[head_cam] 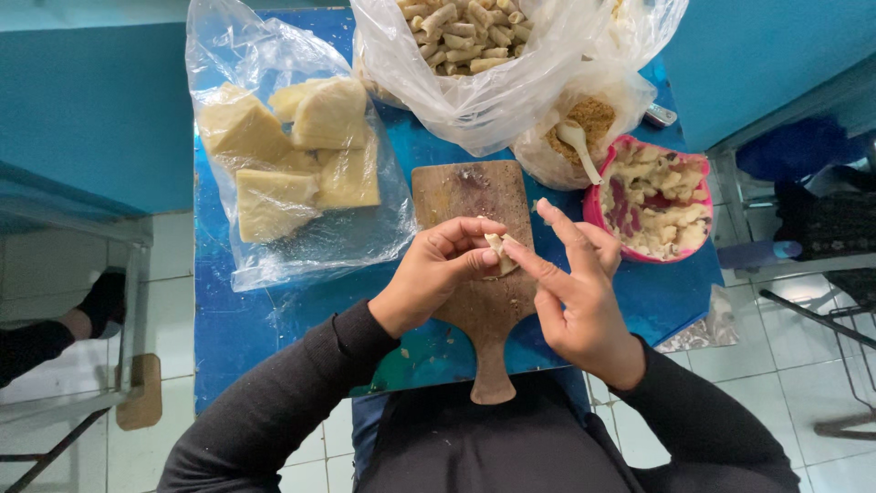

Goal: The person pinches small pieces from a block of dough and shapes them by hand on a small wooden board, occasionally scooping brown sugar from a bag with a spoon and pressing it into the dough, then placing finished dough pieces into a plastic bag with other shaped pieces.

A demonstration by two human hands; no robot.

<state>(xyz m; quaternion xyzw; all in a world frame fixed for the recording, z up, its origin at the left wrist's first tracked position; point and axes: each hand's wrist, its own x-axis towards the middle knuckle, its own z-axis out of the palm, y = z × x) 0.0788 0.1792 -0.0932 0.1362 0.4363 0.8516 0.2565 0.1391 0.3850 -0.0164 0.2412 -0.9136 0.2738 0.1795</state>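
Note:
My left hand (436, 270) and my right hand (573, 290) meet over a brown wooden cutting board (467, 187) with a handle toward me. Between the fingertips of both hands sits a small pale piece of dough (500, 252), pinched and partly hidden by my fingers. Both arms wear dark sleeves.
A clear bag with pale yellow dough blocks (297, 155) lies left of the board. Rolled pieces fill another bag (465, 36) at the back. On the right are a bag of brown crumbs with a white spoon (578, 141) and a pink bowl of pale filling (659, 196). All stand on a blue table (237, 319).

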